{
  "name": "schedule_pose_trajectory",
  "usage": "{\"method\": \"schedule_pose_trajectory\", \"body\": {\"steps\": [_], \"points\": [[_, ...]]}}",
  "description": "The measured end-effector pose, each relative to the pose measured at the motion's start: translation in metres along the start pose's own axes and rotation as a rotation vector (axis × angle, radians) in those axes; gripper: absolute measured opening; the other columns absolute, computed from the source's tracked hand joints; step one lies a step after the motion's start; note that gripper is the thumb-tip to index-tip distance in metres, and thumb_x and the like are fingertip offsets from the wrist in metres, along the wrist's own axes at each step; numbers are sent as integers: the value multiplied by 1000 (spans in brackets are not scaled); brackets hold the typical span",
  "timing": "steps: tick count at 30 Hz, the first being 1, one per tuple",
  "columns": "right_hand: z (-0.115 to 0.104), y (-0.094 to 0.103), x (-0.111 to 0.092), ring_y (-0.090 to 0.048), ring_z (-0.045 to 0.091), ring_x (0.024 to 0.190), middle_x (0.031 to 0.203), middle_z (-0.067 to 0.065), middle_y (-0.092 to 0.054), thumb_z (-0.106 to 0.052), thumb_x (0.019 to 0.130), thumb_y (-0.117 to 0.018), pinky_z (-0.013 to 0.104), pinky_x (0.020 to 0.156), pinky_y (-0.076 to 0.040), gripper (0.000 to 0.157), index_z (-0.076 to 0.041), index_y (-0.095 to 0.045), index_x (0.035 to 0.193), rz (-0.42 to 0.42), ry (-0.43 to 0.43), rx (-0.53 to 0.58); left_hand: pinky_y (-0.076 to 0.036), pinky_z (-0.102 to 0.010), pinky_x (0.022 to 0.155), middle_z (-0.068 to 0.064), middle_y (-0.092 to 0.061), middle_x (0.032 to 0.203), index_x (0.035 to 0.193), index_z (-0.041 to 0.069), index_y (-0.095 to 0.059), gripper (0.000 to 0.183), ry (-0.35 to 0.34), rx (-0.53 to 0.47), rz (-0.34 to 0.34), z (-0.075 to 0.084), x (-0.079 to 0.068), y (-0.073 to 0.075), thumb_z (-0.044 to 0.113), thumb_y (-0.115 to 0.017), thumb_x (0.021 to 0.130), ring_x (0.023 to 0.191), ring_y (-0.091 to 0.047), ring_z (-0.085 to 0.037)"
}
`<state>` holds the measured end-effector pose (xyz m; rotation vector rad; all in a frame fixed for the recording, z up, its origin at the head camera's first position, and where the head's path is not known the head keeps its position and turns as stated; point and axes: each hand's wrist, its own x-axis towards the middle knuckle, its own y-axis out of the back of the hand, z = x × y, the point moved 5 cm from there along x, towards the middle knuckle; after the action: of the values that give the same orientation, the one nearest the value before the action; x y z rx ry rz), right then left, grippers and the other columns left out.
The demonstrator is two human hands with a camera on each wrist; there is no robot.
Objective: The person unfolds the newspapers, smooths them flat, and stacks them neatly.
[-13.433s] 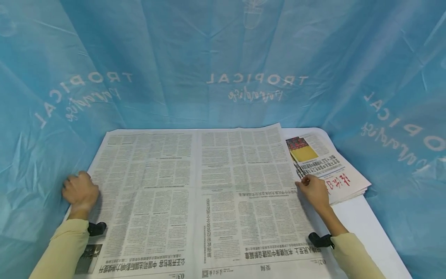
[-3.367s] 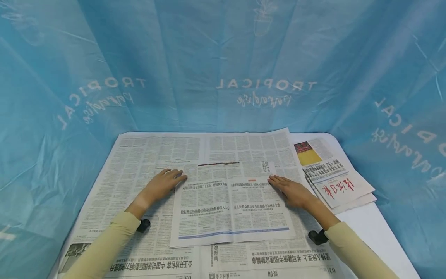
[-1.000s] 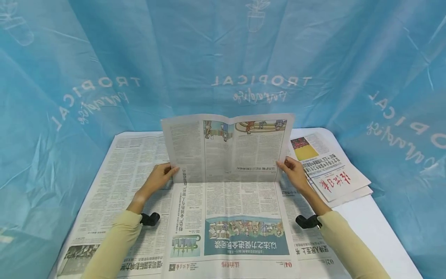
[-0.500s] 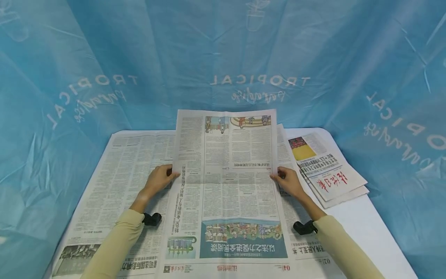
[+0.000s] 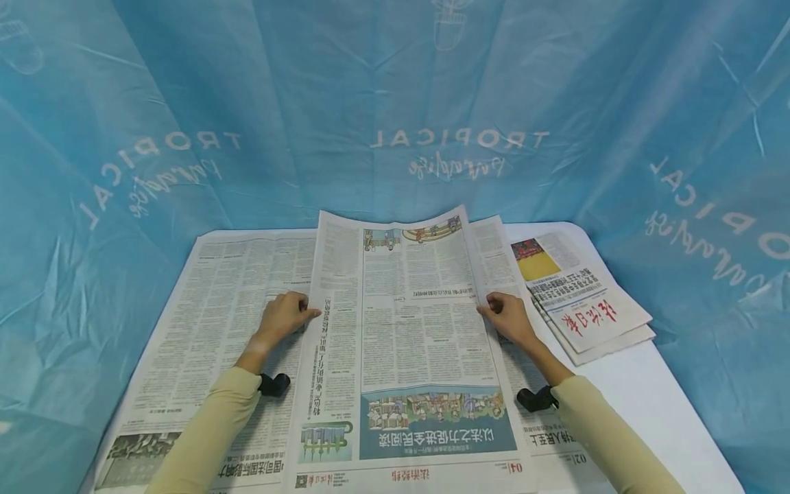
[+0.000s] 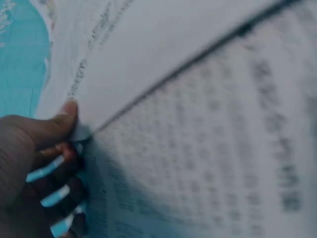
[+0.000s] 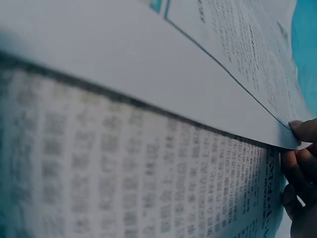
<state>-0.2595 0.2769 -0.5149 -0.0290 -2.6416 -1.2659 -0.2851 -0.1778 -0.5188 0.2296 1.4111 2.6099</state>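
A newspaper page point(image 5: 426, 343) with a blue illustrated banner lies unfolded, upside down to me, over a larger spread newspaper point(image 5: 241, 295). My left hand point(image 5: 285, 317) pinches its left edge about midway up; the thumb point(image 6: 67, 119) is on top and the fingers curl beneath. On the opposite edge my right hand point(image 5: 511, 320) pinches the page in the same way, thumb above and fingers under. In both wrist views the page's edge stands raised off the printed sheet below. The far corners of the page curl up slightly.
At the right, a small stack of folded newspapers point(image 5: 592, 309) with red lettering lies on the white table point(image 5: 654, 405). A blue curtain point(image 5: 395, 89) with printed words hangs around the table's back and sides.
The page's upper half, folded up at a crease a second ago, now lies back flatter, away from me. Over ten seconds ago only the larger spread sheet was under my hands.
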Motion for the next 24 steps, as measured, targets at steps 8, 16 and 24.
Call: {"method": "schedule_pose_trajectory", "body": {"steps": [8,16,24], "points": [[-5,2,1,-47,15,56,65,5,-56,-15,89,-71,31,58,-38,16,-1,-64,86,-12,-18,-59,-22,-25,44,6,-25,45,48,17,-35,58,140,73,-50,10,1,7,37,-75,85,43,-25,-10],[3,11,-15,-58,14,59,79,16,-70,-26,90,-71,28,54,-45,36,7,-67,103,-117,-193,86,-41,-40,59,3,-36,49,52,16,-41,54,219,159,-125,12,6,0,43,-71,87,48,-37,-15],[14,11,-38,-48,11,41,60,3,-64,-23,90,-69,26,43,-39,57,12,-52,131,-410,-423,373,-33,-69,93,-11,-58,61,65,8,-56,46,219,287,-120,10,3,0,46,-70,87,65,-57,-32]]}}
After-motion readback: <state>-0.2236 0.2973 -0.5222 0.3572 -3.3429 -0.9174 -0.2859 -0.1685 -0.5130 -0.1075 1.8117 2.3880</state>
